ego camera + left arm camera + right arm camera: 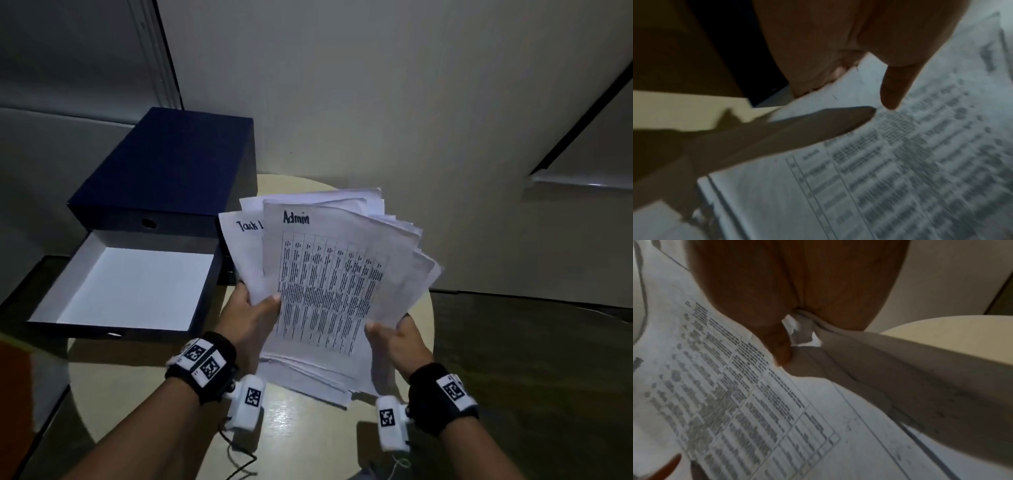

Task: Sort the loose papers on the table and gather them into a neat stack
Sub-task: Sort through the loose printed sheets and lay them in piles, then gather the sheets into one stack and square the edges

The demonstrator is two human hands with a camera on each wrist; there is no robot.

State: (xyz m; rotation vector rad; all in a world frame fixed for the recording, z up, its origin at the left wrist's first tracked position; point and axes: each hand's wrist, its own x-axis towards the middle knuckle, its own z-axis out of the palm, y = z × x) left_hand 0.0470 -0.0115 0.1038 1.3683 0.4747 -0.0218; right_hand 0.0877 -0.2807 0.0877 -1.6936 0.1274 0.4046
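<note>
Both hands grip fanned sheaf of white printed papers [329,281] off round cream worktop [308,431] | left hand [251,317] and right hand [399,342] fingers curled round lower corners, thumbs on top | step: gathering | next: square edges, judged

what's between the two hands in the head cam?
Head view: the fanned papers span it, "Admin" sheet on top, held by left hand and right hand.

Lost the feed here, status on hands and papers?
Left hand and right hand both grip the fanned papers above the round table. "Admin" sheet on top. Edges uneven. Open blue box lies left.
</note>
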